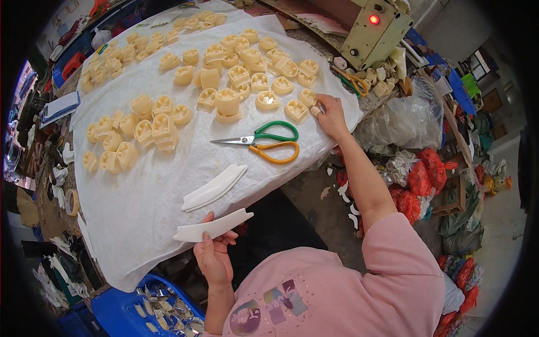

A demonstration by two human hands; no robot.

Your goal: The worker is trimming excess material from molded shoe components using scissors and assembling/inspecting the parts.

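Note:
My left hand (214, 255) is closed on a white curved strip (214, 226), thumb on top, at the table's near edge. Just beyond it lies a small stack of similar white strips (215, 188). At the right side of the table my right hand (332, 117) has its fingers closed at a cream curled piece (307, 98); its thumb tip looks wrapped. Another cream piece (296, 111) sits beside it. Between my hands rest scissors (250, 141) with one green and one orange handle, blades spread slightly and pointing left.
Many cream curled pieces (164, 132) stand in groups on the white cloth (129, 208). A blue basin (115, 306) of small metallic-looking parts is below left. A second pair of scissors (357, 84) lies beside a machine (375, 33) with a red light. Plastic bags (432, 174) fill the right side.

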